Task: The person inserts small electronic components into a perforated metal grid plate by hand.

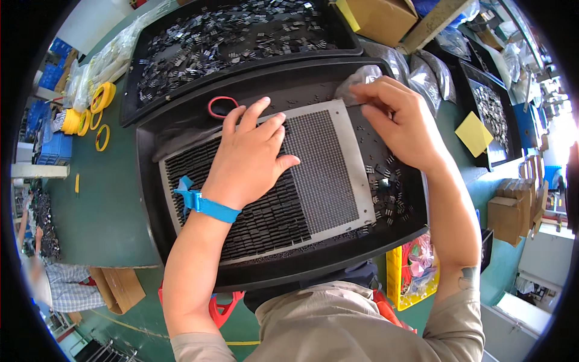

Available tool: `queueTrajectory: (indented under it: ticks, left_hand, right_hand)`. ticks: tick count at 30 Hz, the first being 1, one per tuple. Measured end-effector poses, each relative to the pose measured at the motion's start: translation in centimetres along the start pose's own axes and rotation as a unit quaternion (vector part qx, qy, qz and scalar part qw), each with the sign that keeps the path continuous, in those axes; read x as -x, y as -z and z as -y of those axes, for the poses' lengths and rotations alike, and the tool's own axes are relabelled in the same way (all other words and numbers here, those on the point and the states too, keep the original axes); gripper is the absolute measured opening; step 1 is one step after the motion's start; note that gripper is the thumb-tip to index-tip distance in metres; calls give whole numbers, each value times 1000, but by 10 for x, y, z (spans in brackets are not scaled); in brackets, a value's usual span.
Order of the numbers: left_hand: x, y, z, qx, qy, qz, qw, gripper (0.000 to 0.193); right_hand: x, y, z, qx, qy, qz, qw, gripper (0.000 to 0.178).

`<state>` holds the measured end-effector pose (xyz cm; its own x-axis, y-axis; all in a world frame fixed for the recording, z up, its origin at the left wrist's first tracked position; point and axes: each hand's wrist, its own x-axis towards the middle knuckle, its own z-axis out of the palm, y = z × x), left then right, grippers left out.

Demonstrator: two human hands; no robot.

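A grey perforated metal plate (325, 163) lies tilted in a black tray (283, 265). Rows of small black parts (259, 211) fill its left and middle portion, while the right strip shows bare holes. Spread over the far part of those rows, my left hand (244, 160) is open and holds nothing; a blue strap (208, 205) circles its wrist. At the tray's far right corner, my right hand (401, 120) has its fingers curled closed on the edge of a clear plastic bag (362, 77). The fingertips partly overlap the bag.
Loose black parts (389, 187) lie right of the plate, and a red ring (223, 107) lies beyond it. Behind stands another tray (241, 66) of black pieces. Yellow tape rolls (104, 96) sit left, a cardboard box (380, 21) far right, a yellow crate (395, 277) near right.
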<state>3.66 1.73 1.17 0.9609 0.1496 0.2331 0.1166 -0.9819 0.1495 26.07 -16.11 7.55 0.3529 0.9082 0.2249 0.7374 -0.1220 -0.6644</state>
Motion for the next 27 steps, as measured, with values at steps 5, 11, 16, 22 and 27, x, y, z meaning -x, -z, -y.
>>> queueTrajectory:
  ticks: [5,11,16,22,27]
  left_hand:
    - [-2,-3,1,17,1,-13,1000,50]
    - [0,-6,4,38,3,-33,999,49]
    - [3,-6,6,46,7,-35,998,47]
    - [1,-9,6,57,5,-27,998,47]
    - [3,-2,6,72,18,-9,997,45]
  right_hand:
    - [56,32,-33,246,4,196,949,24]
    - [89,-3,-42,347,-11,236,908,15]
    - [85,-19,-40,346,-65,231,907,13]
    - [86,-22,-46,305,-122,229,916,18]
    - [82,-17,-50,241,-128,245,930,19]
